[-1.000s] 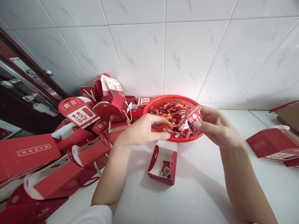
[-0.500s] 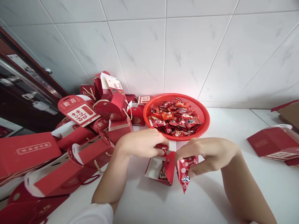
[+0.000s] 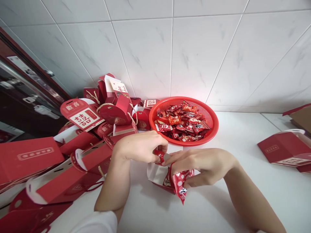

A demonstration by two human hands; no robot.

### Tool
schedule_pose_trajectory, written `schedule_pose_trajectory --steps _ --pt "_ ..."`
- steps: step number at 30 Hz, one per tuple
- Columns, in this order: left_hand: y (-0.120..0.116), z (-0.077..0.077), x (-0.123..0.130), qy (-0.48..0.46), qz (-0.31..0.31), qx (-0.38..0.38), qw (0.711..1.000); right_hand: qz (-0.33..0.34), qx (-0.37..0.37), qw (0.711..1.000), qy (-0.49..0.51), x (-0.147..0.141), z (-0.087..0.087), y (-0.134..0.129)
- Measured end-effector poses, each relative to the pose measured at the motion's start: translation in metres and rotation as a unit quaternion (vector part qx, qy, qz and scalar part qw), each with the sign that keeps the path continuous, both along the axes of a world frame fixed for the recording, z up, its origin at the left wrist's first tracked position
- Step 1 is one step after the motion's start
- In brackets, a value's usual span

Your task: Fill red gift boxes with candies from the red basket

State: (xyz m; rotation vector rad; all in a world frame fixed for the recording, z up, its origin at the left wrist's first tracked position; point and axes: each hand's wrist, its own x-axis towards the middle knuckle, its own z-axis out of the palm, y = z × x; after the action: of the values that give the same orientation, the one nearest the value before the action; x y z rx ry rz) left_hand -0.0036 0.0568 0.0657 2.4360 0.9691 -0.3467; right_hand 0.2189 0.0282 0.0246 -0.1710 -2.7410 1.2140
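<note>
A small open red gift box (image 3: 155, 174) with a white inside sits on the table in front of me, and a dark red wrapped sweet (image 3: 167, 181) lies in it. Over the box's far edge, my left hand (image 3: 143, 147) pinches a small red wrapped candy (image 3: 159, 154). My right hand (image 3: 202, 163) is closed on a red triangular candy packet (image 3: 179, 185) with white dots, held against the box's right side. The right fingertips stretch across the box toward the candy in my left hand. My right hand partly covers the box's right flap.
A red plastic basket (image 3: 213, 132) full of wrapped candies stands just behind my hands. Many red gift boxes (image 3: 82, 168), some with rope handles, are piled on the left. Another red box (image 3: 279, 149) and brown cardboard (image 3: 302, 119) are at the right. A tiled wall (image 3: 194, 55) rises behind.
Both hands have shifted a little left, and the box with them. My right hand has brought its packet up against the box and its fingertips close to my left hand.
</note>
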Motion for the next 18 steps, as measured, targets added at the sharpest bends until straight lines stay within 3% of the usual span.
schedule_pose_trajectory --steps 4,12,18 --pt "-0.001 -0.006 0.007 0.016 -0.022 0.001 1.000 -0.003 -0.018 0.999 -0.027 0.011 0.001 0.000" --pt "-0.020 -0.025 0.044 -0.008 -0.048 0.053 0.997 -0.008 -0.032 0.998 -0.049 0.033 0.012 -0.002" --pt "-0.024 -0.031 0.061 0.087 -0.022 0.038 0.995 -0.007 -0.036 0.998 -0.059 0.034 0.013 -0.003"
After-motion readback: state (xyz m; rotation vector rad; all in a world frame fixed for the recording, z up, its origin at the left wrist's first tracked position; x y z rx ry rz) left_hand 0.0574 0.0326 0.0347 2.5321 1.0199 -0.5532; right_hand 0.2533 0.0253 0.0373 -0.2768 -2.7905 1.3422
